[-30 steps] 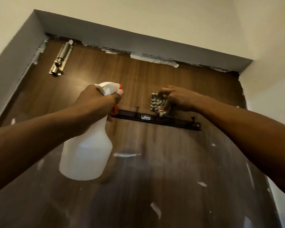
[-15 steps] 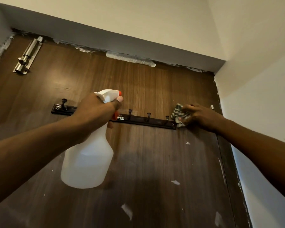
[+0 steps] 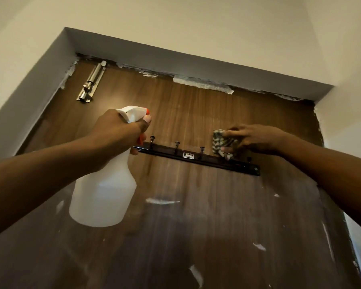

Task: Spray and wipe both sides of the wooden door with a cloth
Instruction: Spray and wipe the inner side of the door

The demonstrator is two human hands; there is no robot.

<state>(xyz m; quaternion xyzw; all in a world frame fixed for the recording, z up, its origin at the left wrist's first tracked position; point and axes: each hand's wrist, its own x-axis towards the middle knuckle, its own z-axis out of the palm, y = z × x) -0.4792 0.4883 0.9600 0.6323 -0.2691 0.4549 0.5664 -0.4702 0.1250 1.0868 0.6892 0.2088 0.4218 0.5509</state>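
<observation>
One rail badge (image 3: 188, 156), unreadable; left hand (image 3: 117, 130) grips spray bottle (image 3: 104, 197), right hand (image 3: 256, 138) pinches cloth (image 3: 218, 140).

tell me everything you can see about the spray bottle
The spray bottle looks like translucent white plastic, with a white spray head and an orange-red nozzle tip and trigger. Its body widens below a narrow neck. It is held roughly upright, raised in front of the wooden door with the nozzle aimed at it. The left hand grips its neck, thumb beside the head. It hides the left end of the black hook rail. The liquid level cannot be told.
</observation>
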